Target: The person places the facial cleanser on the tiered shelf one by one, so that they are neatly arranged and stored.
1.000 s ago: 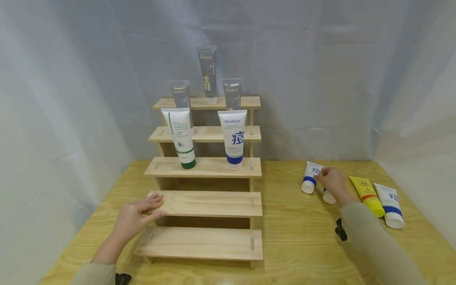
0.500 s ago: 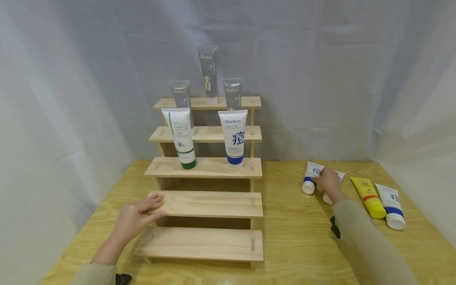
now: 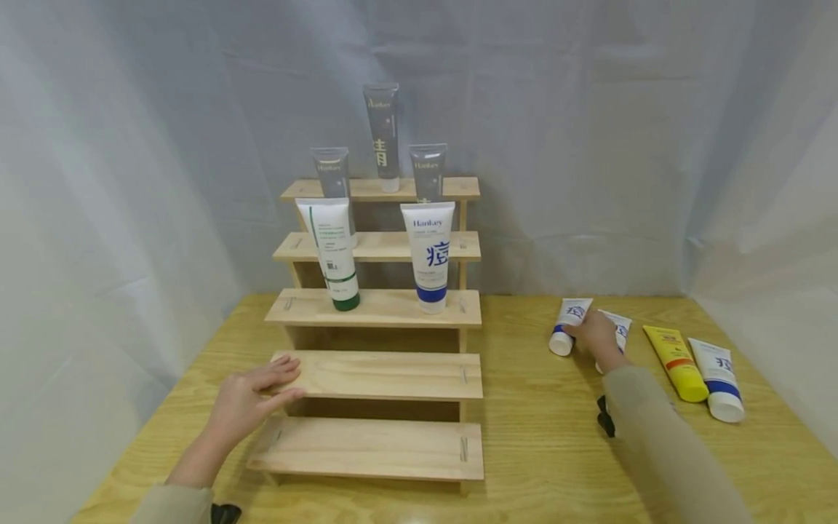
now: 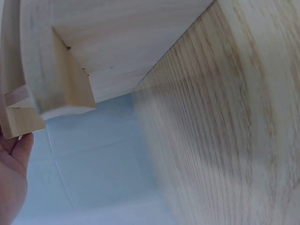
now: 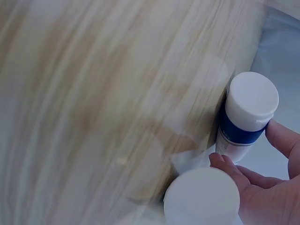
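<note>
On the right of the table (image 3: 524, 422), head view, your right hand (image 3: 597, 336) was at the leftmost loose tube (image 3: 573, 310), white with a blue band, label up. That tube was at your fingertips, to their left. Long axis ran mostly away from you: cap end near and angled left, flat end far and angled right, so your hand sat across its side, not along it. A second white tube (image 3: 620, 324) lay just right, partly hidden by your hand; a yellow tube (image 3: 674, 362) and the far-right white tube (image 3: 716, 375) lay further right. Your left hand (image 3: 245, 400) rested on the left end of the second-lowest shelf (image 3: 386, 375), fingers straight, with the stand between it and the loose tube. Right hand clearly nearer. Upright on the stand: a green-capped tube, a blue-banded one, three grey tubes (image 3: 382, 138) higher up.

Left wrist view: your fingers touched the shelf's end at the edge of the picture; no tube showed.

Right wrist view: you pinched the tube near its white cap (image 5: 253, 96), thumb at the blue band, fingers on the opposite side. The second tube's cap sat just below your fingers. Couldn't tell whether the pinched tube was off the table.
</note>
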A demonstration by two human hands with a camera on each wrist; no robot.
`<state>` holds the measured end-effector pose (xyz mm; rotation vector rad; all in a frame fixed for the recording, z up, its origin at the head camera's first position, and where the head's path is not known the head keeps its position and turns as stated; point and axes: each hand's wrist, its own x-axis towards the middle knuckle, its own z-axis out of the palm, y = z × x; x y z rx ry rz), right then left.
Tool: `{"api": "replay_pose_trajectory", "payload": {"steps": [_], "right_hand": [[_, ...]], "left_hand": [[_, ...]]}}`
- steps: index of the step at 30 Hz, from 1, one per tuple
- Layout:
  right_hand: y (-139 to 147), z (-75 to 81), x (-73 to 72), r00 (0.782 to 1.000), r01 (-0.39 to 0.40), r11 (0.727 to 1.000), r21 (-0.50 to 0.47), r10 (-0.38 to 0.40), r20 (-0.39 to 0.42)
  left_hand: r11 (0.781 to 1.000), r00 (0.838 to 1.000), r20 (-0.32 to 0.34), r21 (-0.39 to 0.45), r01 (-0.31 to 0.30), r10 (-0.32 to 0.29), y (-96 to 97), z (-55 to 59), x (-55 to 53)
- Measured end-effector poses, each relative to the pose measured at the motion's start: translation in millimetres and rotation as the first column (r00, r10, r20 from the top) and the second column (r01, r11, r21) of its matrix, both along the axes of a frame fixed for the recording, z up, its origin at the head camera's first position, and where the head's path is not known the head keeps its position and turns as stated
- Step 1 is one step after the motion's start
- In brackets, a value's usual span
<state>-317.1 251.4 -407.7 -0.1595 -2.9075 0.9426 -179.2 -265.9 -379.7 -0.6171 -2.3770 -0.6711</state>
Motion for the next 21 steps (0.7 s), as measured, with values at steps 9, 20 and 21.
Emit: {"api": "replay_pose_trajectory", "payload": {"steps": [9,20,21], "right_hand": [[-7.0,-4.9,-3.4,0.995,0.069,0.993,-0.098,-0.061,0.079],[-12.8,-8.7,-6.0,0.978,0.15,0.93,-0.336,-0.089,0.191],[-12.9,-9.1,-6.0,0.977,0.153,0.924,-0.35,-0.087,0.197]], "left_hand": [[1.0,1.0,-0.019,0.008,0.009,-0.009,-0.8,-1.5,0.1],[1.0,1.0,-0.018,-0.001,-0.004,0.004,-1.7,-2.2,-0.6],[1.0,1.0,-0.015,-0.001,-0.003,0.003,-1.7,-2.0,-0.4]]}}
